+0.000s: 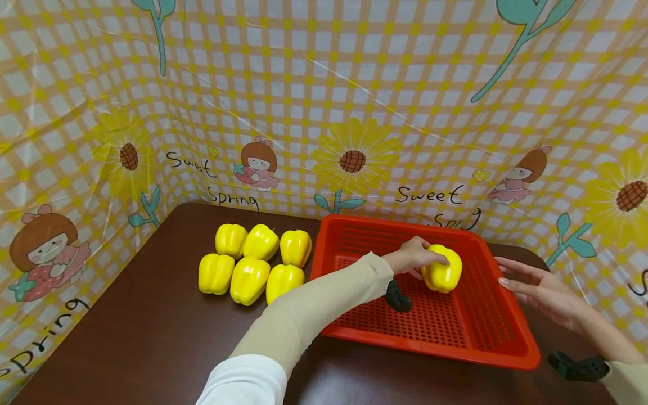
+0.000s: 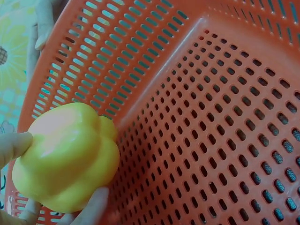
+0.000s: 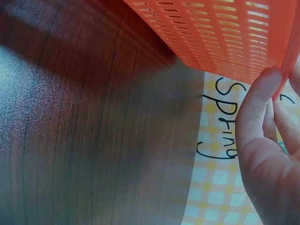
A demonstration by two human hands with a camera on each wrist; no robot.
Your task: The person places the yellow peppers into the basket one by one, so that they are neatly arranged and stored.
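In the head view my left hand (image 1: 412,256) reaches into a red plastic basket (image 1: 374,340) and grips a yellow bell pepper (image 1: 442,270). The left wrist view shows fingers and thumb round this glossy pepper (image 2: 70,157), close to the basket's side wall (image 2: 112,51) and above its perforated floor. My right hand (image 1: 544,289) is at the basket's right rim. From the right wrist, that hand (image 3: 272,150) pinches the rim, the thumb on one side and fingers on the other.
Several more yellow bell peppers (image 1: 250,281) stand in two rows on the dark wooden table (image 1: 152,337), left of the basket. The left forearm passes in front of the nearest one. A checked, flower-printed cloth (image 1: 283,84) hangs behind and at both sides.
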